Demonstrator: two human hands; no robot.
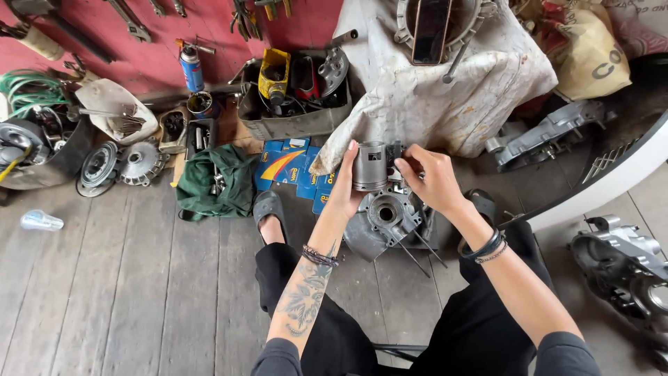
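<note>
Left hand (346,186), right hand (430,175) grip piston (369,166) above crankcase (385,219).

I'm sat on a grey plank floor (139,278), boards running away from me. Engine crankcase (383,226) stands on it btwn my feet, studs sticking out toward me. Left of that: blue cartons (292,167), crumpled green cloth (212,181), two round metal parts (122,166), clear plastic bottle (40,221) on its side. Grey crate of parts (292,104) by the red wall. Right edge: another casing half (623,268). White sack (431,90) straight ahead.
</note>
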